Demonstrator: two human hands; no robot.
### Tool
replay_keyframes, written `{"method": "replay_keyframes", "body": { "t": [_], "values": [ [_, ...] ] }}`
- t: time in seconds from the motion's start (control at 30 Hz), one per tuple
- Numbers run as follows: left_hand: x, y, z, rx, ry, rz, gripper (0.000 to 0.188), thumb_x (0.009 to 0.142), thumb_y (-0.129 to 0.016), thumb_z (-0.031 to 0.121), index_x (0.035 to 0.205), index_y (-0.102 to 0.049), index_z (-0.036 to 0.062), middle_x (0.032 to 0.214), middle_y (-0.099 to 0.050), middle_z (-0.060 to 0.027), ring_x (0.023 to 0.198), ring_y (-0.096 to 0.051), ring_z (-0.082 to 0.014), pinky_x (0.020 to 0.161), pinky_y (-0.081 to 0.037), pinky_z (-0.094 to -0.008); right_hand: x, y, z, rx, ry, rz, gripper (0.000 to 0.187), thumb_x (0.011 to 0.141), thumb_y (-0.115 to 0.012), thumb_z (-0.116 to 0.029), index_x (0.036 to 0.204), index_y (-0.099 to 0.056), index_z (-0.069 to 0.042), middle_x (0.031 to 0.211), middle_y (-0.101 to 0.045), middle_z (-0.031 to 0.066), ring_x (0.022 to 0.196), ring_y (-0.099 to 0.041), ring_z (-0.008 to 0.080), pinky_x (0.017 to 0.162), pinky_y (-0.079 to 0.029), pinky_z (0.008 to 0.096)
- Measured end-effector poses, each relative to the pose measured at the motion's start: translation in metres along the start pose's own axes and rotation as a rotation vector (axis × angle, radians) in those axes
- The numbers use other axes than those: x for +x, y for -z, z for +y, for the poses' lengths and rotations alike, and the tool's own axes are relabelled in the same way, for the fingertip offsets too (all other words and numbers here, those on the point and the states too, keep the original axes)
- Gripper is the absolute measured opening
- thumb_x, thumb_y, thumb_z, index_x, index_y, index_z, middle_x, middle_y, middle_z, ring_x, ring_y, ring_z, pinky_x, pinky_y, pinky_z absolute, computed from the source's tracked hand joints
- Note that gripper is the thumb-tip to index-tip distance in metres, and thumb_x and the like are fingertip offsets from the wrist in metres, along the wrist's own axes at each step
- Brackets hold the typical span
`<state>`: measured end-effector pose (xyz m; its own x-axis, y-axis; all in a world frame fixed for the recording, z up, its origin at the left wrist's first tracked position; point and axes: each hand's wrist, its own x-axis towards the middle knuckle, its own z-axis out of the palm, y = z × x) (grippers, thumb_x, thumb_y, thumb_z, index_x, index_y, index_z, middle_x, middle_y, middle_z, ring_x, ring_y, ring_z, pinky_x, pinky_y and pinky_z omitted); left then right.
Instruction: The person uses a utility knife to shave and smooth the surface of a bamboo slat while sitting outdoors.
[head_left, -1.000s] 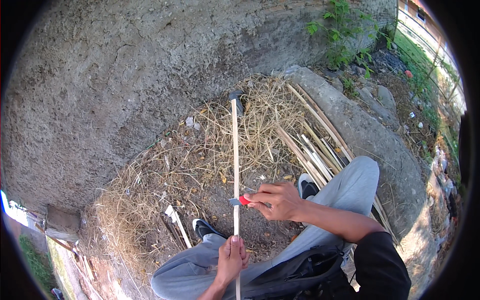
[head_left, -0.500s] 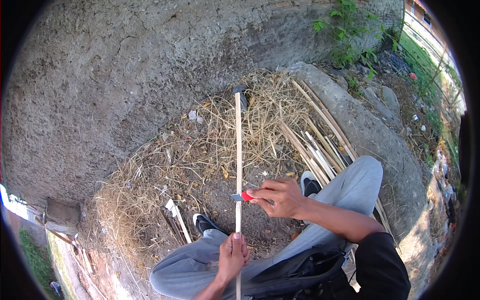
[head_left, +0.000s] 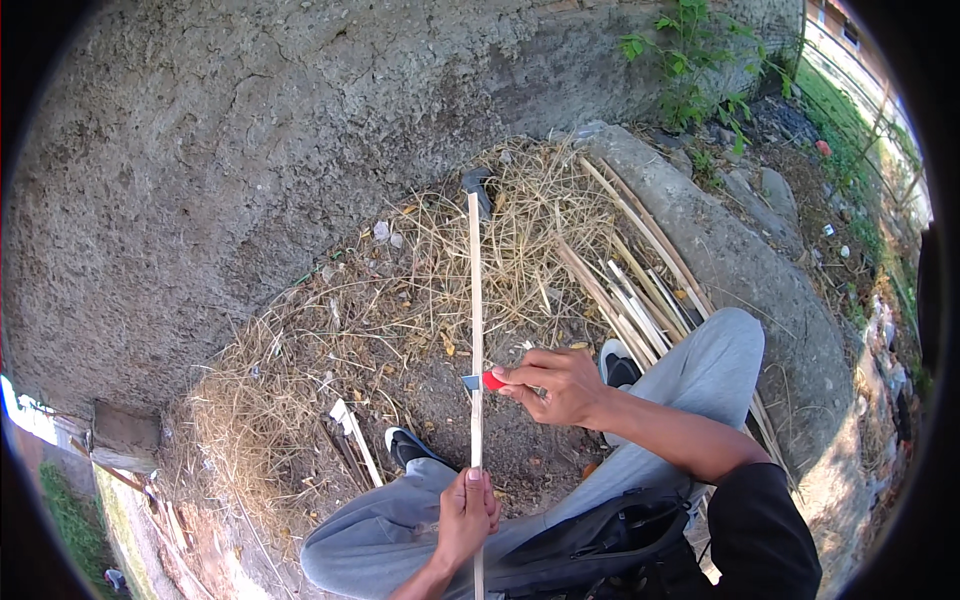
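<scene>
Right hand (head_left: 552, 386): thumb and fingertips pinch 1 red handle (head_left: 493, 381); its grey blade (head_left: 471, 382) crosses 1 pale wooden strip (head_left: 476, 290) just left of those fingertips. Depth of cut, if any: cannot tell. Left hand (head_left: 467, 512): fingers curled around the same strip nearer the body, thumb on top. Strip's near end cut off by lower edge; far end overlaps 1 dark object (head_left: 478, 188), kind unclear. Beyond: 2 shoes (head_left: 410, 446), partly hidden by trousers (head_left: 690, 375); strip pile (head_left: 640, 310) at right, overlapping, exact count not readable.

Dirt ground (head_left: 535, 455) — dry straw (head_left: 540, 205), wooden strips (head_left: 636, 304)
</scene>
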<state>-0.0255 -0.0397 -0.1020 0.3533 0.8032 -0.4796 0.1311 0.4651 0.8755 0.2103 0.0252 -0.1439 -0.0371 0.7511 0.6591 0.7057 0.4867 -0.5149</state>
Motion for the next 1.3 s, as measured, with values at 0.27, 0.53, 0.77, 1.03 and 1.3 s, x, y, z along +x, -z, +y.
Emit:
{"method": "replay_keyframes", "body": {
  "t": [0.27, 0.53, 0.77, 1.03, 1.3],
  "values": [
    [-0.006, -0.001, -0.002, 0.001, 0.006, -0.013, 0.037, 0.112, -0.034, 0.033, 0.089, -0.043, 0.0059, 0.057, -0.027, 0.0024, 0.042, -0.029, -0.0071, 0.037, -0.023, -0.0275, 0.008, 0.006, 0.008, 0.000, -0.054, 0.051, 0.019, 0.082, -0.081, -0.019, 0.101, -0.079, -0.017, 0.069, -0.064, -0.0033, 0.046, -0.055, 0.0134, 0.041, -0.042, 0.0292],
    [-0.020, 0.003, -0.019, 0.068, 0.062, -0.076, 0.038, 0.111, -0.038, 0.030, 0.085, -0.047, 0.0048, 0.061, -0.039, 0.0029, 0.050, -0.039, -0.0056, 0.044, -0.034, -0.0255, 0.027, 0.041, 0.057, -0.080, -0.226, 0.137, 0.012, 0.088, -0.076, -0.024, 0.094, -0.079, -0.013, 0.082, -0.075, 0.0028, 0.057, -0.066, 0.0159, 0.046, -0.050, 0.0302],
    [-0.034, 0.005, 0.007, 0.188, 0.040, -0.004, 0.044, 0.108, -0.039, 0.043, 0.080, -0.051, 0.0119, 0.054, -0.041, 0.0045, 0.044, -0.038, -0.0071, 0.039, -0.031, -0.0251, 0.034, 0.043, 0.055, -0.016, -0.345, 0.181, 0.014, 0.085, -0.080, -0.017, 0.091, -0.077, -0.005, 0.084, -0.075, 0.0099, 0.063, -0.070, 0.0191, 0.054, -0.052, 0.0300],
    [-0.053, 0.033, -0.020, 0.288, 0.081, -0.040, 0.040, 0.108, -0.041, 0.045, 0.091, -0.057, 0.0113, 0.058, -0.040, 0.0056, 0.045, -0.038, -0.0061, 0.040, -0.030, -0.0237, 0.036, 0.054, 0.078, -0.114, -0.381, 0.200, 0.016, 0.086, -0.078, -0.023, 0.093, -0.078, -0.008, 0.085, -0.075, 0.0092, 0.063, -0.069, 0.0203, 0.056, -0.052, 0.0329],
    [-0.076, 0.046, -0.039, 0.199, 0.126, -0.031, 0.042, 0.108, -0.041, 0.047, 0.090, -0.055, 0.0118, 0.058, -0.039, 0.0048, 0.045, -0.036, -0.0067, 0.040, -0.029, -0.0240, 0.034, 0.055, 0.095, -0.142, -0.610, 0.161, 0.024, 0.089, -0.076, -0.031, 0.104, -0.078, -0.011, 0.082, -0.074, 0.0123, 0.063, -0.068, 0.0225, 0.055, -0.050, 0.0336]
  ]
}}
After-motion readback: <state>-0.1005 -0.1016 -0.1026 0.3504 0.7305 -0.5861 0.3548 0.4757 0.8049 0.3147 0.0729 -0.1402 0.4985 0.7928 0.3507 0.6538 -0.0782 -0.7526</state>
